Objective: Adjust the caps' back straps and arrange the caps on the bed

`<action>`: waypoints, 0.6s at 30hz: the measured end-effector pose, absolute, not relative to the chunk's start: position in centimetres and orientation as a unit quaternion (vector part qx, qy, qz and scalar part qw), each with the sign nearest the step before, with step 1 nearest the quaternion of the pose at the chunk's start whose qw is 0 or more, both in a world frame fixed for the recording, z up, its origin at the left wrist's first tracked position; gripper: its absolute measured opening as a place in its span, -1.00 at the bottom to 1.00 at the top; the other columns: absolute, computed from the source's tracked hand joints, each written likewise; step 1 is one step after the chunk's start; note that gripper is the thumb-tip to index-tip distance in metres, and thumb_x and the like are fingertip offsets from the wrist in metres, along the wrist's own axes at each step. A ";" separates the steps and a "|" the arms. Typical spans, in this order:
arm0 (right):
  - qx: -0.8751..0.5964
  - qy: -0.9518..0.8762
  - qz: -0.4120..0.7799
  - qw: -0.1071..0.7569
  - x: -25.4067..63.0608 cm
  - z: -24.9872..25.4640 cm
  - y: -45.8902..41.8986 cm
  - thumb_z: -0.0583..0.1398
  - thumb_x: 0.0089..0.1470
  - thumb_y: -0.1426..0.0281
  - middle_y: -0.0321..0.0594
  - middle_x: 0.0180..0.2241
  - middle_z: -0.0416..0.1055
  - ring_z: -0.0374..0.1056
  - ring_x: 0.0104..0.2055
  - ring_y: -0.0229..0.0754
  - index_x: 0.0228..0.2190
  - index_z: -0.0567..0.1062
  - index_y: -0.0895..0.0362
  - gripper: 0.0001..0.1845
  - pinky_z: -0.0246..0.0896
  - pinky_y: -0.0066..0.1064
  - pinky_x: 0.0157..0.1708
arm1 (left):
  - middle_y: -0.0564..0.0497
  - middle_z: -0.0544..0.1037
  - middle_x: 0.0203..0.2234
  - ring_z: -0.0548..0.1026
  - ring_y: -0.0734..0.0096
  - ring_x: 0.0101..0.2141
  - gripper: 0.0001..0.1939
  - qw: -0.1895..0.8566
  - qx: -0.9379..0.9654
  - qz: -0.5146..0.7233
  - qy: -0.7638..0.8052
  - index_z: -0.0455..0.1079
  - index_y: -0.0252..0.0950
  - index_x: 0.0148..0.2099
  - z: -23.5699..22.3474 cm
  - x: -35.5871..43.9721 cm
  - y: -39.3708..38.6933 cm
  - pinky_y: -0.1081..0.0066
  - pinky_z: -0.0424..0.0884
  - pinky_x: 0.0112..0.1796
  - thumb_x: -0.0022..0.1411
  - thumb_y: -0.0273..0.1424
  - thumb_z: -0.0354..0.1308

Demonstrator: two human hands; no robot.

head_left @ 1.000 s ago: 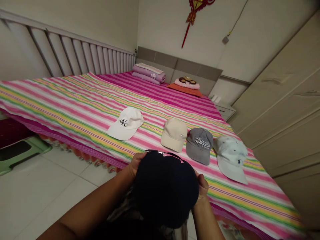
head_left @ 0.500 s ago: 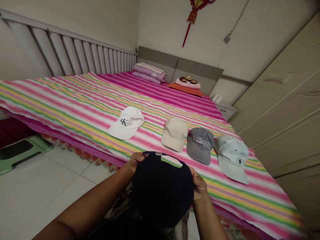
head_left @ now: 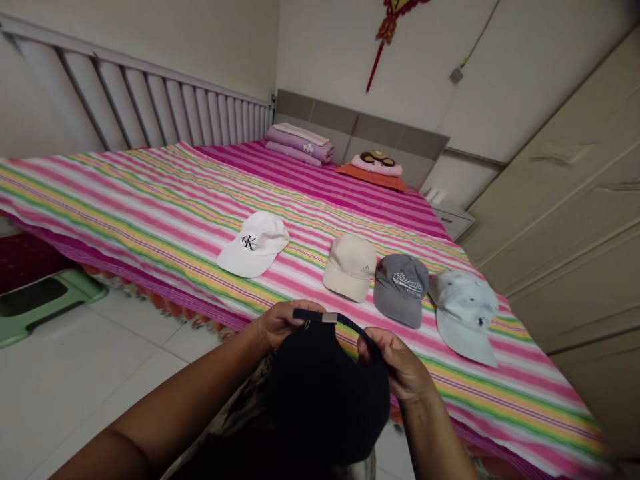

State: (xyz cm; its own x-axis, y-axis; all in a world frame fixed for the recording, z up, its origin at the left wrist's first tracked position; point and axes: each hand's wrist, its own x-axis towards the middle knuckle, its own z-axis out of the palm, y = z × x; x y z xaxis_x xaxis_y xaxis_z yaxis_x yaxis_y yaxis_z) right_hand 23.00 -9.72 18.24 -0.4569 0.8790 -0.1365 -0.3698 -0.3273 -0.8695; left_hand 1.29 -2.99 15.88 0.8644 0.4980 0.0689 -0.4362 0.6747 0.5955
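Dark cap [head_left: 330, 400] just before the bed [head_left: 150, 200]; your left hand [head_left: 287, 325] and right hand [head_left: 400, 363] have shifted from its sides to grip it by the back strap [head_left: 329, 317], seemingly your focus now. Beyond, on the bed: pale cap [head_left: 467, 313], grey cap [head_left: 401, 290], beige cap [head_left: 350, 267], white cap [head_left: 255, 244].

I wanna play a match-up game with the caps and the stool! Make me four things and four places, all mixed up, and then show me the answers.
Things:
1. Dark cap
2. White cap
3. Gray cap
4. Green stool

Places:
A. Between the beige cap and the pale blue cap
B. On the floor
C. In the left hand and right hand
D. Leftmost cap on the striped cover

Right pairs: 1-C, 2-D, 3-A, 4-B
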 end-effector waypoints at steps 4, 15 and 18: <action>-0.339 -0.433 0.727 0.411 23.2 19.0 -9.8 0.34 -0.32 0.18 -0.33 -0.70 0.25 0.10 -0.66 -0.42 -0.54 0.48 0.25 -0.62 -0.07 -0.60 -0.67 | -0.08 0.54 -0.52 0.46 0.49 -0.55 -0.69 0.894 0.345 0.260 0.123 0.46 -0.48 -0.31 16.7 1.6 -3.2 0.56 0.34 -0.48 -0.22 -0.50 0.28; -0.343 -0.427 0.721 0.425 23.1 18.8 -10.0 0.32 -0.25 0.26 -0.33 -0.71 0.26 0.11 -0.67 -0.37 -0.63 0.39 0.20 -0.71 -0.03 -0.54 -0.66 | -0.03 0.50 -0.57 0.42 0.56 -0.60 -0.67 0.888 0.368 0.238 0.139 0.44 -0.46 -0.36 18.2 2.4 -4.1 0.60 0.31 -0.53 -0.26 -0.42 0.35; -0.342 -0.432 0.725 0.414 23.2 18.6 -10.0 0.31 -0.24 0.26 -0.32 -0.70 0.28 0.15 -0.66 -0.35 -0.61 0.39 0.20 -0.72 0.00 -0.52 -0.64 | -0.01 0.49 -0.58 0.41 0.58 -0.62 -0.68 0.893 0.364 0.229 0.136 0.43 -0.45 -0.38 18.5 2.4 -4.3 0.62 0.30 -0.55 -0.25 -0.42 0.34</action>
